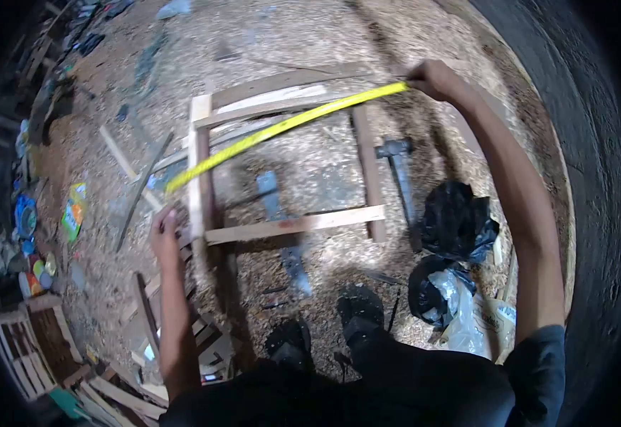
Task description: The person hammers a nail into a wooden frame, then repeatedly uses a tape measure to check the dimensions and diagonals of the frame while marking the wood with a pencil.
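A yellow tape measure blade (282, 128) stretches slantwise over a wooden frame (293, 226), its right end pinched in my right hand (435, 80). The blade's left end reaches just past the frame's pale left post, apart from my left hand. Lower down beside that post is my left hand (165, 226), fingers curled together and blurred; what is in them, if anything, I cannot tell. A pale wood strip (117, 151) slants down towards its fingertips. The frame has several rails joining its two side posts. To its right lies a hammer (399, 174).
Black plastic bags (456, 220) and a clear plastic bag (467, 324) lie right of my shoes (360, 309). A flat grey-blue piece (271, 193) lies beneath the frame on the chip-strewn ground. Wood scraps (204, 341) and a slatted crate (33, 349) are lower left; a dark wall (588, 178) borders the right.
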Demonstrator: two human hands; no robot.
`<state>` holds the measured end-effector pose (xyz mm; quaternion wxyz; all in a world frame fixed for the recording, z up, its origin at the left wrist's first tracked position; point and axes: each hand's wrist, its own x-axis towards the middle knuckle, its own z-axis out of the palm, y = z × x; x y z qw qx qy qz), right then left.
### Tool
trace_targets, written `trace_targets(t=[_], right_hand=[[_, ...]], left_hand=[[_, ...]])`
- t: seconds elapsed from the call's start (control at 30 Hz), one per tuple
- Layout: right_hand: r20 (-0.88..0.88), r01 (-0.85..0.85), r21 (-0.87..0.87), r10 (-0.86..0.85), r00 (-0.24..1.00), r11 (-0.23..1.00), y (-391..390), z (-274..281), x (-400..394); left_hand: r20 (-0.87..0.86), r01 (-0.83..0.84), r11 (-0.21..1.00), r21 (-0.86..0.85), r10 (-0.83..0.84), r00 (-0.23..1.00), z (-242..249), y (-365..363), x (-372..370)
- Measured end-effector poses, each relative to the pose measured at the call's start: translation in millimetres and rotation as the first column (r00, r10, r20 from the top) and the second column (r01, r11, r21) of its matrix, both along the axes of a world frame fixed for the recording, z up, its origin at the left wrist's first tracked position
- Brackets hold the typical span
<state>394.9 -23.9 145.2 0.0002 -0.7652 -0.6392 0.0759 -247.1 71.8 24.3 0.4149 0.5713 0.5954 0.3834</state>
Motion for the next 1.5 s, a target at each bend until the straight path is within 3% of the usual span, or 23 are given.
trace_targets(t=[0.07,0.13,0.2,0.27,0.33,0.43,0.57,0.67,0.83,0.93,1.0,1.07,1.1,1.17,1.33,1.5], right_hand=[[-0.07,0.065,-0.013,-0.066,0.995,0.998,-22,5,-21],[-0.099,0.233,-0.019,-0.234,0.967,0.972,-49,12,-59],[-0.208,0.276,0.059,-0.258,0.943,0.959,-84,5,-89],[-0.282,0.374,0.014,-0.355,0.891,0.927,-116,-2,-122],[-0.313,0.407,-0.01,-0.39,0.866,0.913,-141,2,-158],[-0.264,0.424,-0.041,-0.419,0.869,0.905,-173,-7,-179],[-0.281,0.476,0.003,-0.456,0.844,0.879,-199,-3,-195],[-0.247,0.486,-0.013,-0.474,0.845,0.874,-210,-1,-191],[-0.25,0.513,-0.016,-0.501,0.829,0.858,-218,10,-193],[-0.206,0.515,-0.028,-0.509,0.836,0.857,-227,11,-195],[-0.208,0.55,-0.048,-0.547,0.811,0.834,-234,11,-199],[-0.245,0.545,-0.051,-0.54,0.806,0.837,-244,2,-202],[-0.243,0.567,-0.073,-0.566,0.788,0.82,-247,-2,-206],[-0.257,0.602,-0.099,-0.605,0.754,0.792,-249,-11,-213],[-0.28,0.664,-0.135,-0.671,0.687,0.736,-254,-37,-216],[-0.299,0.658,-0.135,-0.663,0.686,0.741,-255,-43,-222]], left_hand=[[0.05,-0.076,0.997,0.007,0.075,0.996,12,9,22],[0.137,-0.067,0.997,-0.039,0.072,0.988,12,32,34],[0.132,0.038,0.997,0.067,-0.047,0.99,-17,78,39],[0.066,0.054,0.976,0.211,-0.069,0.995,11,90,70],[-0.048,0.076,0.943,0.322,-0.064,0.997,-2,128,81],[-0.15,0.022,0.956,0.294,0.023,0.988,6,166,94],[-0.257,0.077,0.991,0.113,-0.046,0.965,14,195,103],[-0.347,0.187,0.971,0.151,-0.125,0.929,-28,231,110],[-0.467,0.248,0.967,0.066,-0.19,0.864,-38,234,122],[-0.377,0.211,0.972,0.107,-0.157,0.913,-59,236,125],[-0.379,0.286,0.955,0.084,-0.235,0.895,-66,241,121],[-0.217,0.26,0.96,0.107,-0.232,0.948,-69,232,124],[-0.179,0.235,0.972,0.016,-0.228,0.957,-43,209,129],[-0.342,0.274,0.959,0.073,-0.234,0.91,-42,214,127],[-0.052,0.255,0.966,-0.04,-0.257,0.965,-47,216,128],[-0.031,0.251,0.966,-0.065,-0.253,0.967,-51,218,130]])
